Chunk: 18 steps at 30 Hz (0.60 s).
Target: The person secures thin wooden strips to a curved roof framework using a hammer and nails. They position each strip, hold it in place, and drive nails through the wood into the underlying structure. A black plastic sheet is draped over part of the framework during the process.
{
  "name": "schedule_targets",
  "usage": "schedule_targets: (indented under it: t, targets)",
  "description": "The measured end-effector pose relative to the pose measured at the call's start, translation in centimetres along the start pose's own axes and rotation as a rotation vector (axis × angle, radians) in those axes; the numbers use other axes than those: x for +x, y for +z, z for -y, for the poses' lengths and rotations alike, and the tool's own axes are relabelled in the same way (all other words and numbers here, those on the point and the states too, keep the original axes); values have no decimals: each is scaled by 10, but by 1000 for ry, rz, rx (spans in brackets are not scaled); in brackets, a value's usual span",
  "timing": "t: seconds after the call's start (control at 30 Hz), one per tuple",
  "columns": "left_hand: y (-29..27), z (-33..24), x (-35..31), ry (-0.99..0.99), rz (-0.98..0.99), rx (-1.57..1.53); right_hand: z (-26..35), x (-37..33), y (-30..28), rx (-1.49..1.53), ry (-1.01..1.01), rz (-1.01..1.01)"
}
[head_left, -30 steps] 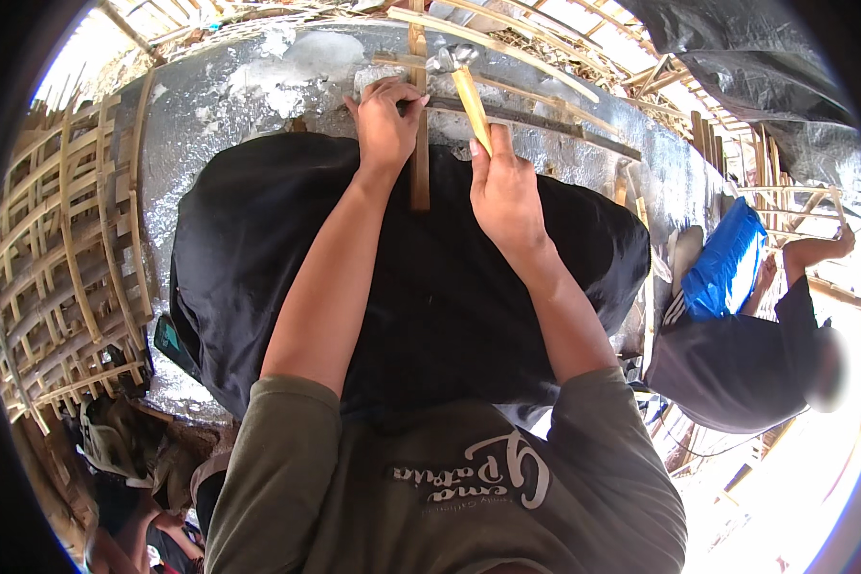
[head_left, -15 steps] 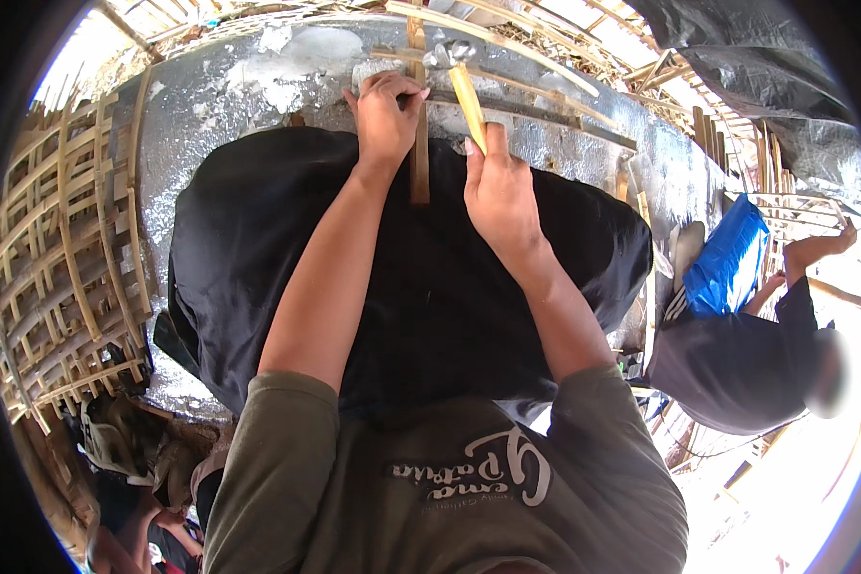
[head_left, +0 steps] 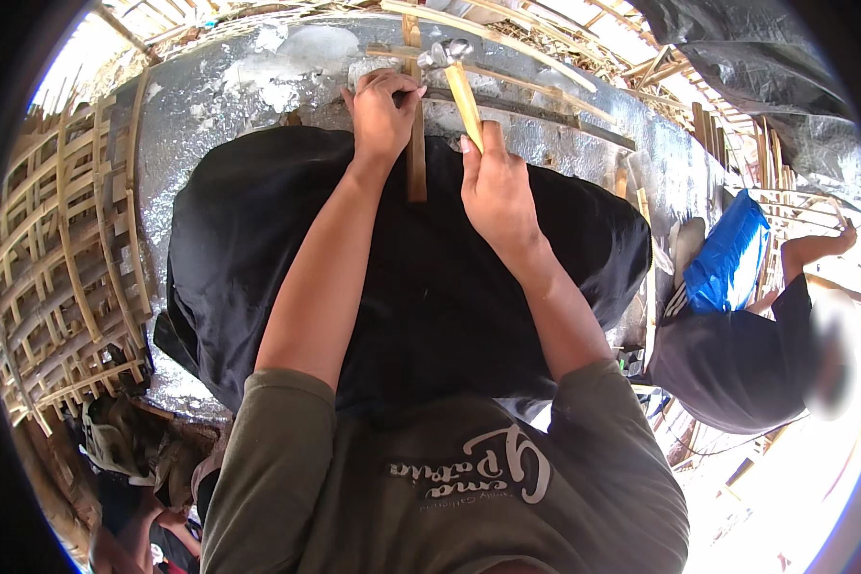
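My right hand [head_left: 503,191] is closed round the yellowish wooden handle of a hammer [head_left: 464,103]. Its metal head is in the air beside an upright wooden slat [head_left: 417,158]. My left hand [head_left: 385,113] is bent over the place where that slat crosses a dark strip [head_left: 536,120] and a paler one. Its fingers are drawn together against the slat; whatever lies between them is hidden. The slat's near end lies over the black cloth on my lap [head_left: 411,287].
Woven bamboo lattice [head_left: 62,258] stands at the left. Long bamboo strips [head_left: 493,40] lie beyond the worn grey surface [head_left: 196,100]. At the right sits another person in dark clothing [head_left: 727,364], next to a blue bag [head_left: 729,253]. Part of someone else shows at lower left.
The hammer head has tipped up and slightly left, and now shows side-on. My left hand stays at the crossing of the strips.
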<state>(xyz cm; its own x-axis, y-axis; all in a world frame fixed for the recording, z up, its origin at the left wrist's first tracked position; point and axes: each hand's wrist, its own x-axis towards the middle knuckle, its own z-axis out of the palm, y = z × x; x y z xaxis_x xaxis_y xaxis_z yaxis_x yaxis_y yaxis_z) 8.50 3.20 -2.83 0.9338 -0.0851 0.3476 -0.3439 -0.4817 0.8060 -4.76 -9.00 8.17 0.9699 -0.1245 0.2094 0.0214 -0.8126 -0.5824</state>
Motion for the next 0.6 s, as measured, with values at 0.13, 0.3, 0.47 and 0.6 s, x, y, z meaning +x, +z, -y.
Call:
schedule_targets:
  t: [0.13,0.3,0.47,0.6]
  targets:
    - [2,6,-4,12,-46,19,-5,0,9,-40,38,114]
    - [0,-1,1,85,-86,66,1,3,0,24,53,43]
    - [0,3,-3,68,-68,125,1,-1,1,-71,25,90]
    - [0,6,1,21,-30,2,1,-2,2,-84,45,91]
